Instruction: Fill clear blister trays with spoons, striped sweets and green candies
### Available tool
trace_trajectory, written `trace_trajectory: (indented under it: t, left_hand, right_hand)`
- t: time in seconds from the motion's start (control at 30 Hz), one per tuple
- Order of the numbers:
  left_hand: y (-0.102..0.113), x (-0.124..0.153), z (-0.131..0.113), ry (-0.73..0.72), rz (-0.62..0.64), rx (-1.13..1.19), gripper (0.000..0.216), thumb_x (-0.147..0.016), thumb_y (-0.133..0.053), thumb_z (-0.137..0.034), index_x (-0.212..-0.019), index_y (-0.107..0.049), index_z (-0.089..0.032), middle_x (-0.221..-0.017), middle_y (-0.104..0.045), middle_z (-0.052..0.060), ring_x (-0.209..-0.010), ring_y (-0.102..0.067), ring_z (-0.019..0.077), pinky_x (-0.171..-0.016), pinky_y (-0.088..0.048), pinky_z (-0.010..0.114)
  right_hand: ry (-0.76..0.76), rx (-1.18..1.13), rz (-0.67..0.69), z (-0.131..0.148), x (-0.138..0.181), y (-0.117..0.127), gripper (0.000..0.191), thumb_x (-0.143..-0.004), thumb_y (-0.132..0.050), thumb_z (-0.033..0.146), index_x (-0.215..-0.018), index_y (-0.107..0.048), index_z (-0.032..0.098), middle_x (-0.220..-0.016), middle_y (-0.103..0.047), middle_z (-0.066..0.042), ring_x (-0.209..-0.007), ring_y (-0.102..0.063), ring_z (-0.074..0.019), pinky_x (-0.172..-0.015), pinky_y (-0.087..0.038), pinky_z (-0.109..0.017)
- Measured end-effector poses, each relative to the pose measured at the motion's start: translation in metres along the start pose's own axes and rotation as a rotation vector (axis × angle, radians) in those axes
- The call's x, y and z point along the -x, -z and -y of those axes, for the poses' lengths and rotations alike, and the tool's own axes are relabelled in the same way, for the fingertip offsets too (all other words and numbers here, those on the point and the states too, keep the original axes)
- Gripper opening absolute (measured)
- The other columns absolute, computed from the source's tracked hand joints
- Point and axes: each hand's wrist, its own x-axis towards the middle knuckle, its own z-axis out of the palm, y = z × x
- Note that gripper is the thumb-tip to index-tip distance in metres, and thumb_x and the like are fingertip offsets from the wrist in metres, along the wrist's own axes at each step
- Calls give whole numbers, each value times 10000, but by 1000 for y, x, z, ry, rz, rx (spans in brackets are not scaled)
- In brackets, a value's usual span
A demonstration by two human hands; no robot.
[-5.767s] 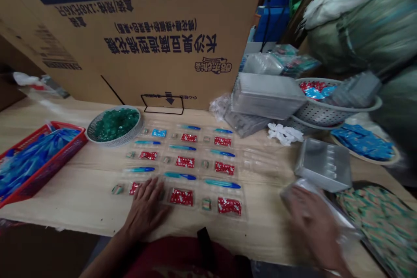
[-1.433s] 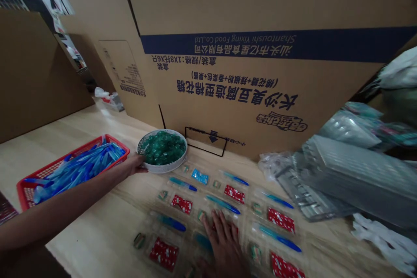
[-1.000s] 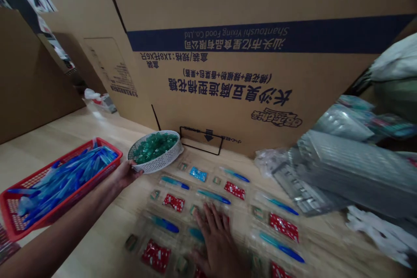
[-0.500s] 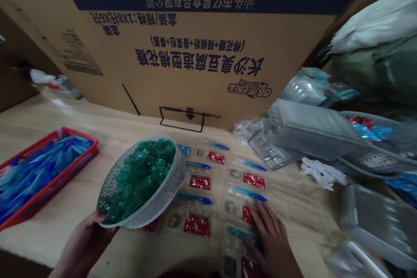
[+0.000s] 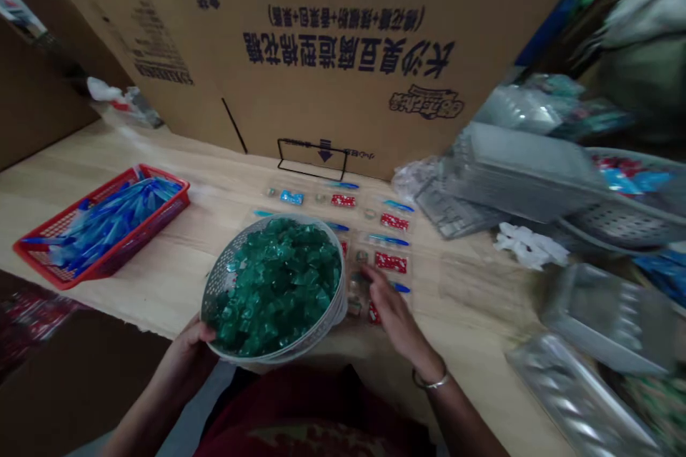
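My left hand (image 5: 194, 343) grips the near rim of a round white perforated basket (image 5: 225, 273) heaped with green wrapped candies (image 5: 276, 285). It holds the basket above the table's front edge, over the near left part of a clear blister tray sheet (image 5: 369, 225). The sheet's pockets hold red packets (image 5: 394, 262) and blue pens (image 5: 386, 238). My right hand (image 5: 390, 308) lies on the tray sheet just right of the basket, fingers loosely spread, holding nothing.
A red basket (image 5: 101, 228) of blue pens sits at the left. Big cardboard boxes (image 5: 343, 50) wall off the back. Stacks of clear empty trays (image 5: 514, 171), a white basket (image 5: 627, 221) of packets and grey trays (image 5: 605, 314) crowd the right side.
My left hand lifted the candy basket from the far left of the tray sheet and carried it toward me. My right hand stayed on the tray sheet.
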Motion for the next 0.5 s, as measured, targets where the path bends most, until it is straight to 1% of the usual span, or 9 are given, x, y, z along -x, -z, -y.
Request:
trace_trajectory:
  t: [0.07, 0.1, 0.2, 0.27, 0.37, 0.5]
  left_hand:
    - [-11, -11, 2, -35, 50, -1, 412, -394, -605, -96, -799, -643, -163, -743, -690, 10, -763, -648, 262, -641, -553, 327]
    - [-17, -17, 2, -55, 67, -7, 376, -385, -602, -85, -752, -631, -162, -714, -678, -5, -721, -641, 234, -612, -544, 297]
    - [-27, -37, 0, -87, 122, -71, 289, -376, -607, -73, -649, -589, -163, -621, -624, -45, -566, -572, 139, -505, -490, 214]
    - [-31, -46, -2, -108, 146, -142, 272, -389, -620, -83, -643, -573, -169, -571, -582, -65, -492, -508, 99, -442, -441, 180]
    - [-35, -56, -6, -127, 116, -239, 275, -401, -625, -104, -657, -556, -175, -526, -544, -80, -454, -469, 85, -411, -413, 167]
    - [-41, -59, -9, -93, 76, -296, 277, -404, -626, -124, -663, -539, -171, -529, -558, -82, -483, -492, 94, -446, -450, 174]
  right_hand:
    - [0, -159, 46, 12, 1, -12, 410, -966, -337, 378, -1351, -404, 252, -1363, -469, -71, -1253, -428, -191, -1058, -345, -386]
    - [4, -186, 30, 13, 0, -16, 409, -958, -365, 367, -1348, -405, 252, -1355, -467, -72, -1251, -422, -196, -1064, -337, -388]
    - [1, -136, -62, 6, -7, -22, 397, -932, -408, 291, -1325, -433, 237, -1296, -479, -88, -1230, -415, -214, -1066, -324, -412]
    - [-4, -51, -59, -1, -10, -21, 395, -900, -435, 202, -1294, -462, 213, -1242, -502, -98, -1193, -434, -219, -1050, -341, -419]
    - [-5, 37, -22, -3, -12, -20, 414, -839, -476, 96, -1243, -498, 183, -1195, -531, -100, -1144, -468, -210, -1016, -380, -391]
    - [-6, 72, -40, 4, -13, -23, 449, -815, -513, 77, -1251, -483, 180, -1229, -522, -100, -1170, -459, -206, -1022, -374, -380]
